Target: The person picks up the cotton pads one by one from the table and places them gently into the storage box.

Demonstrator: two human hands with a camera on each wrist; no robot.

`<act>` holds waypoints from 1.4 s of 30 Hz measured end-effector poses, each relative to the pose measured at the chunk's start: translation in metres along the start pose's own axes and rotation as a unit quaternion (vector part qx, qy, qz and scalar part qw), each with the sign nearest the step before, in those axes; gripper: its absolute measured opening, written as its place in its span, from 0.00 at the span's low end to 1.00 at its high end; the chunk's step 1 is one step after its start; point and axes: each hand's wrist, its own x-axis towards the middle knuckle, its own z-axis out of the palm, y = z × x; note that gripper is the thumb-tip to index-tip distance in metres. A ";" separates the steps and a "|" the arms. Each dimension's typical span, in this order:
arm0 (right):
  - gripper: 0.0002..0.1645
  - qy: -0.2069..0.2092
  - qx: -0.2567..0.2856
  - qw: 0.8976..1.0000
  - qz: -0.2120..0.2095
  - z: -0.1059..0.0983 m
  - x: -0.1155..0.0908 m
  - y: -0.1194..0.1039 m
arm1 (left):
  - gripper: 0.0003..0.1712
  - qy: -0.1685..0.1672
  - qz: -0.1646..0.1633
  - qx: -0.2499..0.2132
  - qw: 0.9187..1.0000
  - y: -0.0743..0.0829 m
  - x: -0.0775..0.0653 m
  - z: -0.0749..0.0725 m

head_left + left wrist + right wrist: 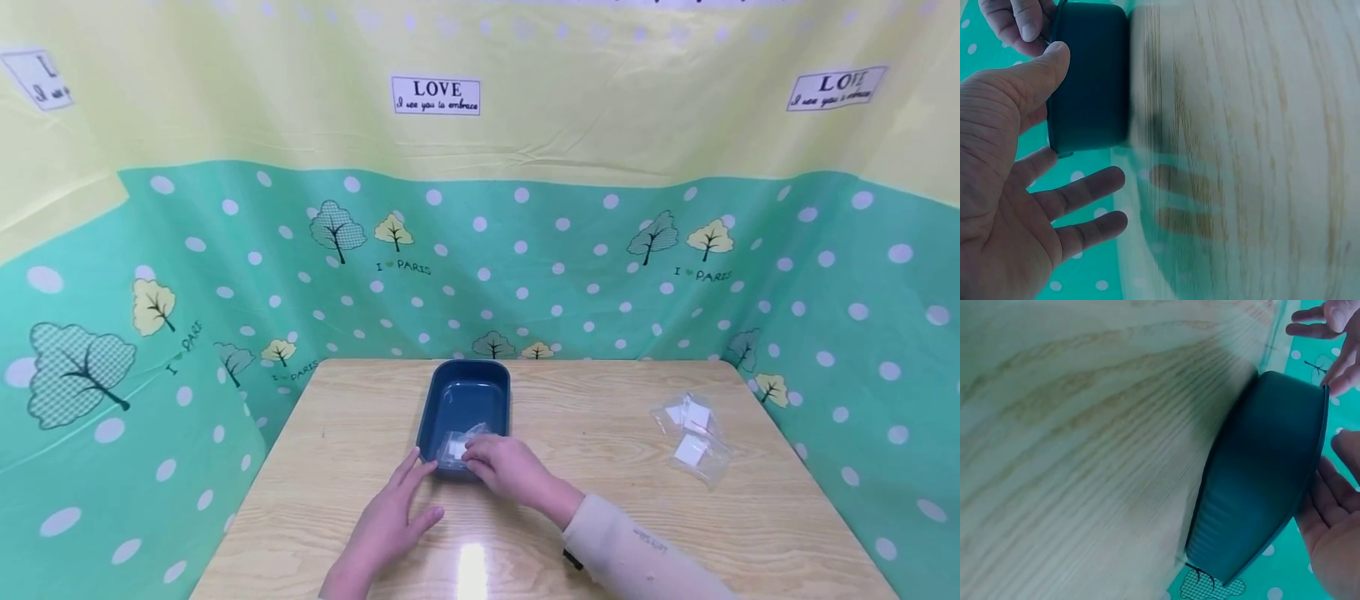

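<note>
The right hand (512, 472) partly hides a clear packet (453, 450).

Head view: bright, fairly even light, one hard white glare patch on the bench (337, 433) at bottom centre. Small glints on the plastic bags (696, 417). Curtain (525, 250) stretched toward the frame sides, wide-angle look. Sleeve (637, 550) lettering too small to read. Left wrist view: dimmer, hazy, blue-green cast; bench washed out pale, fingers of the left hand (1022, 219) mirrored on it. Tub (1088, 81) side very dark, little detail. Right wrist view: same cast, soft bench grain, shading along tub's base.
</note>
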 end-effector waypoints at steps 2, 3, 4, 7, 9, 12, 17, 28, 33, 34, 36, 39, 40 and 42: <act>0.10 -0.008 0.002 1.000 -0.005 0.000 -0.001 0.000 | 0.43 0.001 0.000 0.002 1.000 -0.001 0.000 0.001; 0.10 -0.011 0.004 1.000 -0.004 0.001 -0.001 0.000 | 0.43 0.001 0.001 0.003 1.000 -0.001 0.000 0.001; 0.10 -0.013 0.009 1.000 -0.002 0.001 -0.001 0.000 | 0.43 0.002 0.001 0.004 1.000 -0.001 0.001 0.001; 0.12 -0.030 0.007 1.000 0.000 0.004 -0.003 0.002 | 0.44 0.001 0.000 0.006 1.000 -0.001 0.001 0.002; 0.16 -0.051 -0.010 0.999 -0.002 0.008 -0.004 0.003 | 0.44 0.001 -0.002 0.005 1.000 -0.001 0.000 0.001; 0.22 -0.083 -0.040 0.996 -0.006 0.013 -0.006 0.005 | 0.45 -0.002 -0.005 0.000 1.000 0.000 0.000 0.001; 0.25 -0.095 -0.057 0.994 -0.004 0.015 -0.009 0.006 | 0.49 -0.009 0.001 0.005 1.000 0.000 -0.002 0.003; 0.25 -0.092 -0.036 0.995 0.014 0.010 -0.011 0.009 | 0.47 0.001 0.018 0.039 0.999 0.001 -0.001 0.008; 0.25 -0.085 -0.016 0.996 0.022 0.010 -0.012 0.011 | 0.47 0.009 0.032 0.043 0.999 0.003 -0.001 0.010; 0.25 -0.081 -0.007 0.996 0.023 0.010 -0.013 0.012 | 0.47 0.009 0.033 0.041 0.999 0.004 -0.001 0.010; 0.25 -0.071 0.012 0.997 0.025 0.008 -0.014 0.013 | 0.47 0.008 0.034 0.034 0.999 0.005 -0.001 0.009; 0.25 -0.062 0.041 0.997 0.037 0.004 -0.016 0.012 | 0.46 0.003 0.031 0.026 0.999 0.006 0.000 0.008; 0.25 -0.058 0.045 0.996 0.041 0.003 -0.017 0.012 | 0.46 0.001 0.029 0.023 0.999 0.007 0.000 0.008; 0.24 -0.042 0.039 0.997 0.044 0.001 -0.019 0.012 | 0.46 0.001 0.027 0.020 0.999 0.008 0.000 0.007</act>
